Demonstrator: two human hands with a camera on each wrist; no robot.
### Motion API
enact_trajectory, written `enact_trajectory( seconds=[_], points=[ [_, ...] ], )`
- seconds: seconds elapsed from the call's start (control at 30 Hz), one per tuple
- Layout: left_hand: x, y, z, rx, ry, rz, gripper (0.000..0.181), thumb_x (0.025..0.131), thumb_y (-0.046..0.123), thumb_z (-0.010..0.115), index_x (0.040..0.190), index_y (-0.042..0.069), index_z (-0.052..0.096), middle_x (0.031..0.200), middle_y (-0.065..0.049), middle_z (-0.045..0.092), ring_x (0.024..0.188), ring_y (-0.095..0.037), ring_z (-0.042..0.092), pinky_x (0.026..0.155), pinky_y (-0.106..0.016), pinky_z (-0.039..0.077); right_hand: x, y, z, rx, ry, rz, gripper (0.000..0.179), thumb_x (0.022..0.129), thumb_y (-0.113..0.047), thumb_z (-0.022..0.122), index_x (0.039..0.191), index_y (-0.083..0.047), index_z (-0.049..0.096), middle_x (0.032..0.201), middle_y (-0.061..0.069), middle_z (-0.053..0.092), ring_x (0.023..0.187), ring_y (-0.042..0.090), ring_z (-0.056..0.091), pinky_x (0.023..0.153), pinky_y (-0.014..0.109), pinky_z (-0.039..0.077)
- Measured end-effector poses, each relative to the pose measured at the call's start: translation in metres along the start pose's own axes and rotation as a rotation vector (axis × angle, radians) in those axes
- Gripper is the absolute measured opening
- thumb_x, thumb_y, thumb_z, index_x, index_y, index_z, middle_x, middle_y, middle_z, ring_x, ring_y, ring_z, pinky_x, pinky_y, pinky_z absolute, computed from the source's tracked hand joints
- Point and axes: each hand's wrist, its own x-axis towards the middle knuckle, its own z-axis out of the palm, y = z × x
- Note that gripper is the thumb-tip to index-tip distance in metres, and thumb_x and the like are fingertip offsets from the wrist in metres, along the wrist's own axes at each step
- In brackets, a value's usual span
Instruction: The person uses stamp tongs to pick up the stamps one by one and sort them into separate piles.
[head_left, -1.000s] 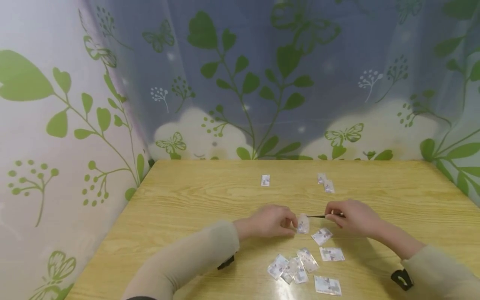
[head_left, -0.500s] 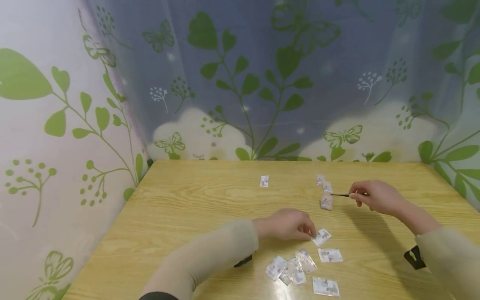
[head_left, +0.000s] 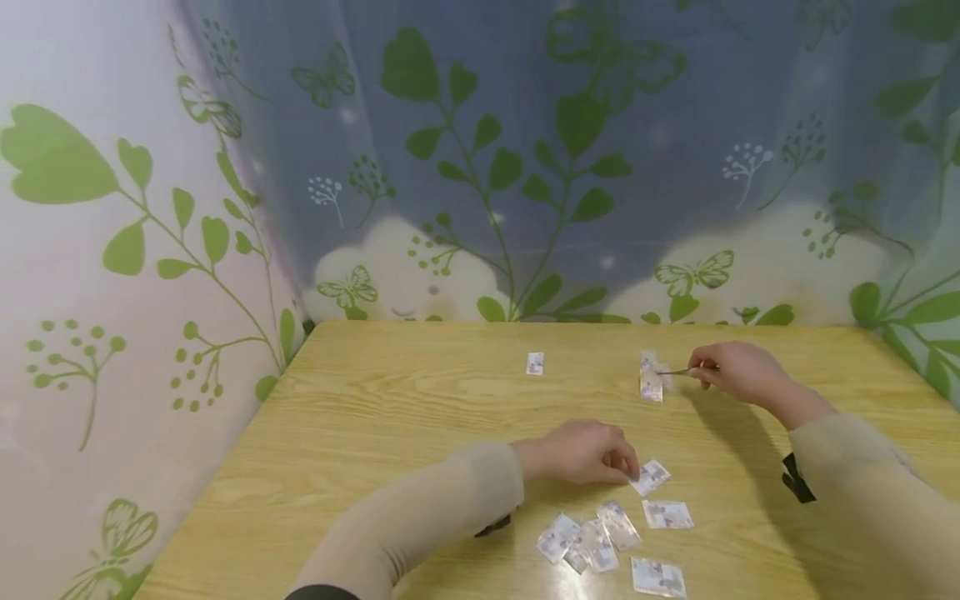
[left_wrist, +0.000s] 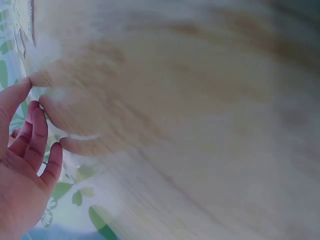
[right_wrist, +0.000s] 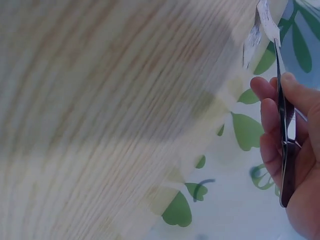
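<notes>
My right hand (head_left: 741, 371) pinches dark tweezers (right_wrist: 286, 175) between thumb and fingers. The tweezers' tips meet a small, shiny printed packet (head_left: 651, 390) at the far right of the table, overlapping others of its kind. In the right wrist view, a pale packet (right_wrist: 269, 22) shows at the tips. My left hand (head_left: 581, 452) rests low over the table, fingers loosely bent. Its fingertips are right at the left edge of another packet (head_left: 652, 477). The left wrist view shows the hand (left_wrist: 27, 155) with nothing gripped.
A lone packet (head_left: 535, 364) lies at the back middle of the wooden table (head_left: 390, 400). Nearer the front are an overlapping cluster of packets (head_left: 557, 537) and two separate ones, a packet (head_left: 669, 514) and a packet (head_left: 658, 577). A leaf-patterned curtain (head_left: 480, 167) hangs behind.
My right hand has carried a packet in the tweezers from beside the left hand to the back group. My left hand has shifted right to another packet.
</notes>
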Motion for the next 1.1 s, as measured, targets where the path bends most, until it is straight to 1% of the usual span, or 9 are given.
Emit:
enact_trajectory(
  seconds=[0.17,0.4,0.5,0.6,0.73,0.83,1.0,1.1],
  points=[
    [0.001,0.000,0.002,-0.003,-0.003,-0.012,0.013,0.093,0.026,0.067,0.105,0.026,0.072,0.089,0.016,0.058,0.079,0.006,0.051,0.071,-0.010,0.038,0.008,0.002,0.001,-0.007,-0.018,0.014,0.011,0.096,-0.012,0.060,0.096,-0.004,0.068,0.071,-0.005,0.061,0.058,0.009,0.051,0.053,0.033,0.042],
    [0.002,-0.001,0.003,0.002,-0.004,-0.007,0.014,0.093,0.025,0.066,0.106,0.026,0.072,0.090,0.016,0.058,0.079,0.006,0.051,0.069,-0.010,0.038,0.014,-0.002,-0.002,-0.016,-0.053,0.038,0.016,0.095,-0.011,0.060,0.102,0.000,0.069,0.074,-0.003,0.063,0.060,0.010,0.052,0.055,0.034,0.044],
    [0.002,-0.001,0.003,0.008,-0.004,-0.016,0.013,0.093,0.026,0.067,0.105,0.027,0.072,0.089,0.016,0.058,0.079,0.007,0.050,0.068,-0.010,0.038,0.014,-0.003,-0.005,-0.031,-0.056,0.038,0.017,0.095,-0.010,0.060,0.103,0.001,0.070,0.076,-0.003,0.064,0.062,0.010,0.054,0.056,0.035,0.044],
    [0.002,-0.001,0.003,0.013,-0.004,-0.028,0.013,0.093,0.027,0.067,0.105,0.028,0.072,0.089,0.017,0.058,0.079,0.007,0.050,0.068,-0.010,0.038,0.013,-0.003,-0.006,-0.041,-0.039,0.029,0.016,0.094,-0.010,0.061,0.101,0.000,0.071,0.076,-0.003,0.065,0.063,0.009,0.055,0.056,0.035,0.045],
    [0.002,0.001,0.004,0.013,-0.004,-0.029,0.013,0.093,0.027,0.067,0.105,0.028,0.072,0.089,0.017,0.058,0.079,0.006,0.050,0.069,-0.010,0.038,0.003,0.001,-0.008,-0.048,-0.015,0.016,0.017,0.094,-0.011,0.061,0.100,0.002,0.071,0.075,-0.003,0.065,0.062,0.009,0.054,0.056,0.035,0.044],
    [0.002,0.002,0.004,0.010,-0.002,-0.030,0.013,0.093,0.026,0.066,0.105,0.027,0.072,0.090,0.016,0.058,0.080,0.006,0.050,0.070,-0.011,0.038,-0.008,-0.001,-0.010,-0.031,-0.008,0.018,0.021,0.094,-0.012,0.062,0.104,0.004,0.070,0.075,-0.004,0.066,0.062,0.009,0.056,0.054,0.033,0.043],
    [0.001,0.001,0.003,-0.005,0.005,-0.032,0.013,0.094,0.026,0.066,0.105,0.026,0.072,0.091,0.016,0.059,0.081,0.005,0.051,0.071,-0.011,0.039,-0.034,-0.012,-0.009,0.014,-0.006,0.009,0.024,0.093,-0.015,0.064,0.108,0.003,0.070,0.076,-0.005,0.068,0.063,0.010,0.060,0.052,0.030,0.041],
    [0.001,0.000,0.004,-0.006,0.009,-0.027,0.013,0.094,0.026,0.066,0.105,0.026,0.072,0.091,0.016,0.058,0.081,0.005,0.051,0.070,-0.011,0.039,-0.050,-0.022,-0.006,0.035,-0.020,-0.011,0.024,0.093,-0.016,0.064,0.108,0.002,0.070,0.077,-0.007,0.068,0.063,0.008,0.061,0.051,0.028,0.042]
  ],
)
